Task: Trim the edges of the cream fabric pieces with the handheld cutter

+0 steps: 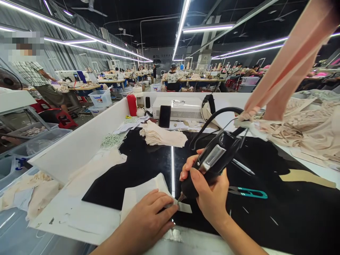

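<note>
My right hand (209, 191) wraps round a black handheld power tool (212, 166) with a silver plate on its side. The tool tilts down to the left, and its narrow metal tip (181, 197) meets a small cream fabric piece (143, 193) on the black work surface (239, 219). My left hand (151, 216) lies flat over that fabric, fingers stretched out, fingertips close to the tip. A narrow end of the fabric sticks out right of the tip. The part beneath my left hand is hidden.
Teal thread snips (248, 192) and a pen (243, 166) lie right of the tool. Behind are stacked cream pieces (162, 134), a phone (165, 117) and a white vented box (180, 106). A pink strap (287, 60) hangs at upper right, beside heaped fabric (310, 131). A co-worker (37, 78) stands far left.
</note>
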Tool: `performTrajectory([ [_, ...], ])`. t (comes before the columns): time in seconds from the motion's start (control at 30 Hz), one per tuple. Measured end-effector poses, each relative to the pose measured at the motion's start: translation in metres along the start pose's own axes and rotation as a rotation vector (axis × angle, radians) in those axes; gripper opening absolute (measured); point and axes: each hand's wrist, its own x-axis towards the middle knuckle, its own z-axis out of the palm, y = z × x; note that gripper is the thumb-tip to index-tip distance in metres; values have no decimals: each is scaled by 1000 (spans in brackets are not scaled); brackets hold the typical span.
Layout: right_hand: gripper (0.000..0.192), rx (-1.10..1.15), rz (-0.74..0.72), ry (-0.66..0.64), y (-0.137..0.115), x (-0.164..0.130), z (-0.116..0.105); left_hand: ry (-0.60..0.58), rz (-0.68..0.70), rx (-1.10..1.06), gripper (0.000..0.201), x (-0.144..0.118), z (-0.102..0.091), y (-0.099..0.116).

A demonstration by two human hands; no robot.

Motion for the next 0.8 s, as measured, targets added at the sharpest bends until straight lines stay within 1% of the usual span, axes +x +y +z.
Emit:
performTrajectory([
  [0.1, 32, -14, 11, 2, -2, 1, -2, -5, -4, 5, 27, -1, 0, 0],
  [0.27, 34, -3, -11, 33, -7, 0, -13, 1, -9, 16, 28, -1, 1, 1],
  [0.4, 34, -4, -17, 6, -6, -2, -20, 19, -3, 32, 29, 0, 1, 2],
  [0.67, 35, -9, -5, 12, -6, -4, -17, 12, -5, 30, 26, -1, 0, 1],
  [0.8, 34, -25, -2, 32, -7, -4, -15, 24, -3, 42, 25, -4, 6, -1],
])
